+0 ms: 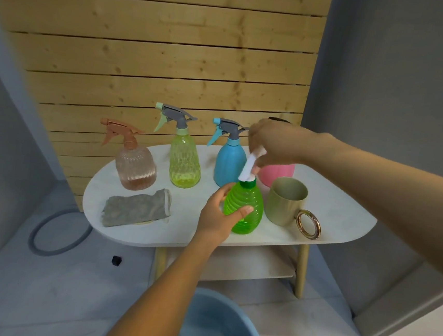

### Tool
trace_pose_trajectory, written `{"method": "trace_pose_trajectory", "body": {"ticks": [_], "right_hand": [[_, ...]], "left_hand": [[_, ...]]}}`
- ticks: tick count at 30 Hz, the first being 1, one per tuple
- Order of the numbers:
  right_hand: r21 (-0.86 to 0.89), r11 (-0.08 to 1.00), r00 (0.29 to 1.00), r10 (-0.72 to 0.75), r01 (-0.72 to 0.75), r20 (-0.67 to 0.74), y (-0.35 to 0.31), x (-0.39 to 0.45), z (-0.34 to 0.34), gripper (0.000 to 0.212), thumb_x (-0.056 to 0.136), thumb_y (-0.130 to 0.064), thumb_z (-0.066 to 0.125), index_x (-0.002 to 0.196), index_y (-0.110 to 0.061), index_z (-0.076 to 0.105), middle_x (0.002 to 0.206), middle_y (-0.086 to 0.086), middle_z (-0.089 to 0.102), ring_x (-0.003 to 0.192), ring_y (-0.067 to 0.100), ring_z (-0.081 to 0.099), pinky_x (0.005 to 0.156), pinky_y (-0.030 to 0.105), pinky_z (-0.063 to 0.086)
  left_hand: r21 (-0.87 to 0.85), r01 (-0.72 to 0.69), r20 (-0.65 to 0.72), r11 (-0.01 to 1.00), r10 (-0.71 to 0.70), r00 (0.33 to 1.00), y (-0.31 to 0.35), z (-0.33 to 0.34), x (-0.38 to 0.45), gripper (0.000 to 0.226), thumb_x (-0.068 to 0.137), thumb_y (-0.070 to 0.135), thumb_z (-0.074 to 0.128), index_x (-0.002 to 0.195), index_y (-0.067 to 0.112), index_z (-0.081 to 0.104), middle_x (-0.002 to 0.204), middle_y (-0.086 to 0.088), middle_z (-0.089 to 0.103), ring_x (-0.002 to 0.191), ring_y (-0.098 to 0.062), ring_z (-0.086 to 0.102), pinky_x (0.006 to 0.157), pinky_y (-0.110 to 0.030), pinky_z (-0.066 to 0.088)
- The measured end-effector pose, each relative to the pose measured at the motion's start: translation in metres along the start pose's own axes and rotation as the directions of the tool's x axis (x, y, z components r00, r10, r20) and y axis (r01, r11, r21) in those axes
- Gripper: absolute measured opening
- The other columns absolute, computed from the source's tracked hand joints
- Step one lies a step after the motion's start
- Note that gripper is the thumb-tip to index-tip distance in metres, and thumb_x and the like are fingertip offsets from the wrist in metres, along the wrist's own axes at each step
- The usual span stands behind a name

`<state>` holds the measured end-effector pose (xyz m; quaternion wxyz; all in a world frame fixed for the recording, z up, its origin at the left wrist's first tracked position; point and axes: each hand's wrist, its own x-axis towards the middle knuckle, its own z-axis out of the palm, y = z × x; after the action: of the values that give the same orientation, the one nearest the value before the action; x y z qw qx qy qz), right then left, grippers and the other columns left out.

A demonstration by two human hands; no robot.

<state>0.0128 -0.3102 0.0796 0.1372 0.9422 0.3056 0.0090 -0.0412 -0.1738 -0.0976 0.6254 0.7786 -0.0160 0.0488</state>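
White oval table (345, 215) carries 1 green bottle (247, 211) upright near its front edge, just beside a beige mug (284, 201). I have the left hand (218, 216) wrapped round the bottle; the right hand (271, 143) pinches a white plastic piece (250, 165) at its neck.

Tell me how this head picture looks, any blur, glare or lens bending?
Head view: the wide-angle lens bows the wooden slats; light is soft and even, shadows faint; the right hand pinching the white piece over the green bottle is slightly motion-blurred; the left hand is sharper; a small glint sits on the mug handle.
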Motion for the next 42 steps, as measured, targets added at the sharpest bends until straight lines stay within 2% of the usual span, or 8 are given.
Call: {"method": "trace_pose_trajectory", "body": {"ticks": [2, 7, 14, 22, 25, 30, 35, 42], "right_hand": [[-0.003, 0.993, 0.993, 0.119, -0.119, -0.004, -0.005, -0.001, 0.003, 0.051, 0.081, -0.062, 0.057, 0.078, -0.012, 0.066, 0.074, 0.002, 0.056, 0.07, 0.018, 0.051, 0.057, 0.027, 0.04], [0.505, 0.838, 0.979, 0.166, -0.204, 0.12, -0.016, -0.001, 0.014, 0.059, 0.091, -0.043, 0.056, 0.143, -0.028, 0.033, 0.086, 0.0, 0.067, 0.05, 0.012, 0.065, 0.041, 0.018, 0.047], [0.551, 0.822, 0.845, -0.189, -0.142, 0.5, 0.009, -0.007, -0.018, 0.067, 0.089, -0.017, 0.062, 0.146, -0.028, 0.028, 0.12, 0.01, 0.063, 0.107, 0.02, 0.062, 0.083, 0.021, 0.048], [0.228, 0.97, 0.993, 0.064, -0.086, 0.103, -0.015, 0.003, -0.005, 0.056, 0.078, -0.067, 0.055, 0.091, -0.014, 0.068, 0.071, -0.002, 0.054, 0.068, 0.016, 0.049, 0.056, 0.026, 0.033], [0.187, 0.963, 0.973, 0.213, -0.194, -0.091, -0.028, 0.012, 0.005, 0.058, 0.081, -0.065, 0.054, 0.06, -0.012, 0.046, 0.056, -0.001, 0.04, 0.055, 0.016, 0.043, 0.046, 0.026, 0.028], [0.372, 0.915, 0.957, 0.233, -0.156, -0.172, -0.03, 0.016, 0.008, 0.045, 0.091, -0.038, 0.058, 0.124, -0.013, 0.043, 0.098, 0.01, 0.061, 0.067, 0.022, 0.052, 0.054, 0.03, 0.042], [0.299, 0.954, 0.99, 0.014, 0.03, -0.143, -0.013, 0.021, 0.014, 0.03, 0.097, -0.027, 0.046, 0.124, -0.03, 0.059, 0.099, 0.0, 0.068, 0.077, 0.02, 0.062, 0.066, 0.031, 0.049], [0.145, 0.987, 0.967, -0.098, 0.065, 0.236, 0.004, 0.011, -0.002, 0.086, 0.081, -0.03, 0.071, 0.147, -0.042, 0.017, 0.137, -0.005, 0.052, 0.116, 0.019, 0.052, 0.095, 0.032, 0.043]], "left_hand": [[0.002, 0.001, -0.004, 1.0, -0.001, 1.0, 0.0, 0.0, 0.0, 0.049, 0.079, 0.027, 0.076, 0.12, 0.033, 0.051, 0.107, 0.019, 0.058, 0.089, 0.02, 0.05, 0.068, 0.002, 0.038], [0.001, 0.008, -0.017, 1.0, -0.008, 1.0, 0.0, 0.002, -0.001, 0.047, 0.078, 0.027, 0.076, 0.118, 0.033, 0.052, 0.111, 0.016, 0.058, 0.091, 0.018, 0.049, 0.069, 0.002, 0.037], [-0.003, 0.007, -0.032, 1.0, -0.007, 0.999, -0.004, 0.003, 0.001, 0.057, 0.077, 0.028, 0.077, 0.128, 0.027, 0.052, 0.122, 0.008, 0.059, 0.11, -0.005, 0.052, 0.077, -0.005, 0.039], [0.007, 0.013, -0.019, 1.0, -0.012, 1.0, -0.002, 0.004, 0.002, 0.061, 0.078, 0.029, 0.076, 0.133, 0.024, 0.049, 0.122, 0.01, 0.057, 0.106, -0.001, 0.049, 0.082, -0.011, 0.037], [0.015, 0.003, -0.017, 1.0, -0.003, 1.0, -0.004, 0.003, 0.002, 0.063, 0.078, 0.03, 0.076, 0.134, 0.024, 0.049, 0.125, 0.007, 0.058, 0.107, -0.001, 0.05, 0.076, -0.003, 0.036], [0.022, 0.002, -0.01, 1.0, -0.002, 1.0, -0.004, 0.002, 0.002, 0.063, 0.079, 0.031, 0.075, 0.135, 0.025, 0.047, 0.128, 0.006, 0.056, 0.111, -0.004, 0.048, 0.079, -0.007, 0.037], [0.037, -0.003, -0.017, 0.999, 0.004, 1.0, -0.006, 0.002, 0.003, 0.062, 0.077, 0.034, 0.076, 0.133, 0.027, 0.049, 0.128, 0.006, 0.057, 0.115, -0.007, 0.05, 0.087, -0.017, 0.04], [0.029, -0.017, -0.007, 0.999, 0.017, 1.0, -0.003, 0.001, 0.002, 0.059, 0.079, 0.031, 0.075, 0.132, 0.026, 0.05, 0.122, 0.008, 0.059, 0.103, 0.001, 0.053, 0.072, -0.001, 0.038]]}}
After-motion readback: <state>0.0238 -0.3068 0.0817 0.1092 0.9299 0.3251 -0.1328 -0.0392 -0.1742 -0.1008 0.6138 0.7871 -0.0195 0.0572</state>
